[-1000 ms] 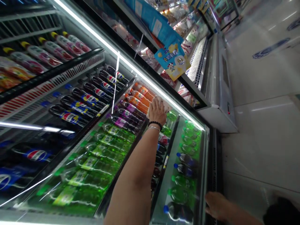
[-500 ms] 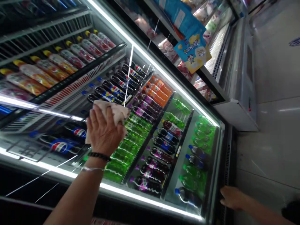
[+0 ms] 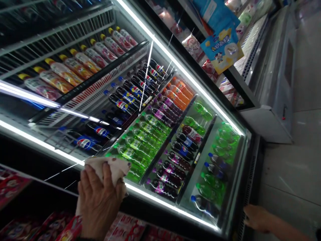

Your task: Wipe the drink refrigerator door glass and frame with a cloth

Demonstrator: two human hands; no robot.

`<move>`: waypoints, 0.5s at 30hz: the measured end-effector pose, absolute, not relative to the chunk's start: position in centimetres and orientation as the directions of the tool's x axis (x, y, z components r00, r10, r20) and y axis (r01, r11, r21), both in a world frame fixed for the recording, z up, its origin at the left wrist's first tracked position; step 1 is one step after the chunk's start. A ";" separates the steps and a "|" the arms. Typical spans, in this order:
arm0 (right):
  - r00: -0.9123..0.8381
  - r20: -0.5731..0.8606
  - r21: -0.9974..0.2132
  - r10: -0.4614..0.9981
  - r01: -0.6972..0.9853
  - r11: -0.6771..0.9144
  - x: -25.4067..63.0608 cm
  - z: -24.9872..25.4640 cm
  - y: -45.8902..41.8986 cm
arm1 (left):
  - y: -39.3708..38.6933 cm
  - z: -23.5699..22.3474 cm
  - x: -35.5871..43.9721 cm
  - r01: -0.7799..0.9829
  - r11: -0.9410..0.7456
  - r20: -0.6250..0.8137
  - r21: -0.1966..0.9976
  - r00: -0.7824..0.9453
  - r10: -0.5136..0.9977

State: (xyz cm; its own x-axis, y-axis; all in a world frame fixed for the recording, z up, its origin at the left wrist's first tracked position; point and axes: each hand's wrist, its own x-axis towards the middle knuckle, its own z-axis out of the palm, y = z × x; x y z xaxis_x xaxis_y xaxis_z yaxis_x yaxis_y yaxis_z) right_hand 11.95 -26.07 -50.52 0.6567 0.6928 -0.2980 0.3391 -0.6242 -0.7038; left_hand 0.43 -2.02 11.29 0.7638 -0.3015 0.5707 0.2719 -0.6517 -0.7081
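Observation:
My left hand (image 3: 99, 197) presses a pale, dark-spotted cloth (image 3: 110, 167) flat against the glass door of a drinks fridge, fingers spread over it. The cloth lies at the lit lower-left edge of the door. Behind the glass, rows of green soda bottles (image 3: 140, 142) and cola bottles (image 3: 86, 143) are nearest to this hand. My right hand (image 3: 258, 217) hangs low on the right, beside the fridge's dark base. Its fingers look curled, and whatever they might hold is hidden.
Yellow-capped juice bottles (image 3: 67, 72) line another shelf. A blue and yellow snack packet (image 3: 222, 50) hangs by the neighbouring case. A white chest freezer (image 3: 269, 124) stands on the tiled floor (image 3: 301, 160). Red packages (image 3: 130, 227) lie at the lower edge.
My left hand has slid the cloth down the glass, from over the cola bottles to the door's lit edge. The view has shifted, so the fridge appears farther right.

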 end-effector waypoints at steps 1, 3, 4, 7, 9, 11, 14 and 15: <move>0.657 -0.295 -0.706 0.694 0.340 -0.622 11.9 -50.3 -26.1 | -2.2 10.7 1.1 0.269 -0.645 0.562 -0.715 0.770 -0.302; 0.653 -0.291 -0.701 0.700 0.352 -0.620 11.7 -49.7 -26.0 | -3.0 9.9 3.4 0.252 -0.638 0.544 -0.728 0.778 -0.313; 0.647 -0.295 -0.695 0.703 0.359 -0.623 11.7 -49.4 -25.9 | -3.6 9.8 4.9 0.232 -0.637 0.532 -0.735 0.780 -0.329; 0.634 -0.307 -0.695 0.710 0.361 -0.622 11.7 -48.5 -25.8 | -5.8 10.1 10.5 0.174 -0.636 0.509 -0.752 0.765 -0.394; 0.631 -0.300 -0.710 0.715 0.352 -0.609 11.8 -48.0 -25.9 | -7.8 10.8 14.8 0.145 -0.635 0.506 -0.758 0.746 -0.434; 0.638 -0.287 -0.723 0.715 0.345 -0.599 12.1 -47.4 -26.0 | -10.2 11.8 19.4 0.116 -0.643 0.505 -0.757 0.729 -0.462; 0.647 -0.291 -0.725 0.704 0.331 -0.604 12.6 -46.5 -26.2 | -14.0 12.6 26.2 0.056 -0.662 0.490 -0.747 0.719 -0.493; 0.647 -0.293 -0.728 0.704 0.327 -0.603 12.8 -46.3 -26.2 | -15.3 12.6 28.4 0.030 -0.669 0.480 -0.742 0.720 -0.500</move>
